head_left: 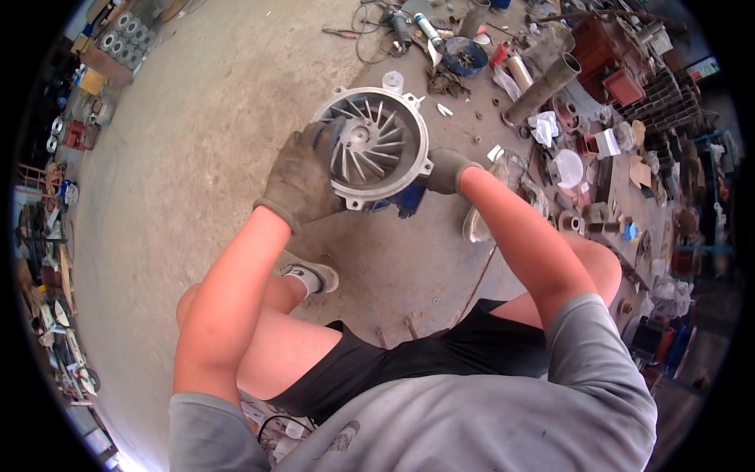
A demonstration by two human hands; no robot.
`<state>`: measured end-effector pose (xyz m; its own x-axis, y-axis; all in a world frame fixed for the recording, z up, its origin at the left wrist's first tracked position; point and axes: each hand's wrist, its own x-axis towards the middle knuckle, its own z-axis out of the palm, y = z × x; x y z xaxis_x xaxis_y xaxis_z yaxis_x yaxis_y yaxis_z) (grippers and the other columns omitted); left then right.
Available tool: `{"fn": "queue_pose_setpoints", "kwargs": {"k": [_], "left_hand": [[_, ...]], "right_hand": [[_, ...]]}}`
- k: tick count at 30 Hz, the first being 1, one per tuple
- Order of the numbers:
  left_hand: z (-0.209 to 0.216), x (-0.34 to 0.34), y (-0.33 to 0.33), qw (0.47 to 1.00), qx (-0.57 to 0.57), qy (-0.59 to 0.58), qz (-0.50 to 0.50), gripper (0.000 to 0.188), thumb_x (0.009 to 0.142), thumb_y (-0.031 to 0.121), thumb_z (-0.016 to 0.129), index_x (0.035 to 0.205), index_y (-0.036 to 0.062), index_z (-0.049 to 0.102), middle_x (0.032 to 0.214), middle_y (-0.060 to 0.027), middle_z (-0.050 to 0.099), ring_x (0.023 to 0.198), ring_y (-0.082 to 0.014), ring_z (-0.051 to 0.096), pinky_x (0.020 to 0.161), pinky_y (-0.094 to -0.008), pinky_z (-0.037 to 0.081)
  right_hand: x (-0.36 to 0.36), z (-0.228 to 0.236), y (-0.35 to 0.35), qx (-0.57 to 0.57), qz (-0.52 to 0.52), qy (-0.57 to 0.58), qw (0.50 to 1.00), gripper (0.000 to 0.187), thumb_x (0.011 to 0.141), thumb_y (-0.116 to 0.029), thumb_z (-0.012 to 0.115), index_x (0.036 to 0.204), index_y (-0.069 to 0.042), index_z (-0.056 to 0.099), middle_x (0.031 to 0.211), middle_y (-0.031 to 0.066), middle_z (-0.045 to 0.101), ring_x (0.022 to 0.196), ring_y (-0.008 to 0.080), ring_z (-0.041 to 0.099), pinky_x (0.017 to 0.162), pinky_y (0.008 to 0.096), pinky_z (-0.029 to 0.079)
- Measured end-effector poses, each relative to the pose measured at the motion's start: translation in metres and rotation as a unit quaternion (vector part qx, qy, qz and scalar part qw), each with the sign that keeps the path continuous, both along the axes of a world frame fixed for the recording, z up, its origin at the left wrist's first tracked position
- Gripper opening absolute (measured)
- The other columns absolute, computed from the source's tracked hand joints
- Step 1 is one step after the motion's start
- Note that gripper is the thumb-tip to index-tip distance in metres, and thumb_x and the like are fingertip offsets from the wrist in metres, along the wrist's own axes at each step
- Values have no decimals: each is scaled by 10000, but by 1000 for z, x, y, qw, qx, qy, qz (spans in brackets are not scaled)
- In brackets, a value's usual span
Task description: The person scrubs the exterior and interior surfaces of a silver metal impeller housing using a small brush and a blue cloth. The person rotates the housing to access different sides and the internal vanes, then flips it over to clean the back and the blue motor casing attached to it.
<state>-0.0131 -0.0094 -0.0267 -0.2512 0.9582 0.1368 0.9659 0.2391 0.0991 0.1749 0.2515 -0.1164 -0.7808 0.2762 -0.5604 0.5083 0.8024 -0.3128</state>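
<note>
In front of me is a round grey metal housing (421, 131) with bolt lugs on its rim, its open side facing up. Inside it sits a finned impeller (361, 135) with straight blades round a hub. A blue part (408, 201) shows below the housing. My left hand (303, 177), in a dirty work glove, closes over the left rim, its fingertips reaching in beside the blades. At the right side my gloved right hand (447, 171) grips the housing; its fingers are hidden behind the flange.
An angle grinder (399, 31) with a cord, a sealant tube (428, 30) and a blue bowl (465, 57) of small parts lie beyond the housing. Metal pipes (543, 88), a red machine casing (609, 59) and loose parts crowd the right. Parts line the far left wall.
</note>
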Motion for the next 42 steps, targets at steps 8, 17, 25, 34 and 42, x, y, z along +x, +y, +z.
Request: {"fn": "queue_pose_setpoints", "kwargs": {"k": [8, 17, 25, 34, 42], "left_hand": [[14, 7, 8, 998, -49, -22, 44, 1166, 741, 561, 945, 1630, -8, 448, 1511, -224, 558, 1296, -418, 628, 1156, -508, 530], [4, 8, 1, 999, 19, -38, 27, 1157, 739, 561, 965, 1616, -1, 462, 1493, -222, 564, 1291, -429, 629, 1137, -524, 527], [3, 6, 3, 998, 14, -52, 29, 1206, 692, 550, 996, 1606, -19, 452, 1480, -254, 569, 1309, -442, 614, 1157, -523, 516], [2, 8, 12, 997, 39, -58, 11, 1150, 722, 529, 986, 1595, -14, 472, 1468, -237, 575, 1281, -436, 623, 1131, -524, 520], [4, 7, 0, 998, 32, -48, 24, 1104, 717, 534, 984, 1541, -16, 496, 1423, -250, 598, 1283, -459, 631, 1092, -548, 556]], "right_hand": [[29, -38, -157, -86, -518, 192, 829, 394, 1136, -339, 572, 1394, -79, 718, 1178, 303, 796, 1168, 458, 768, 989, 561, 591], [65, -18, -113, -127, -422, 203, 875, 448, 1131, -443, 588, 1373, -106, 757, 1168, 261, 817, 1144, 420, 787, 1019, 546, 575], [12, 43, -8, 6, -89, -36, 995, 538, 1071, -589, 623, 1393, -196, 799, 1255, 131, 840, 1175, 359, 783, 1073, 483, 578], [-10, -33, 69, -17, 106, 17, 994, 431, 1001, -403, 767, 1333, -135, 815, 1281, 163, 824, 1190, 371, 765, 1068, 478, 581], [-38, 43, 28, 68, 161, -63, 983, 378, 998, -317, 767, 1331, -149, 821, 1233, 129, 844, 1074, 335, 799, 984, 465, 613]]}}
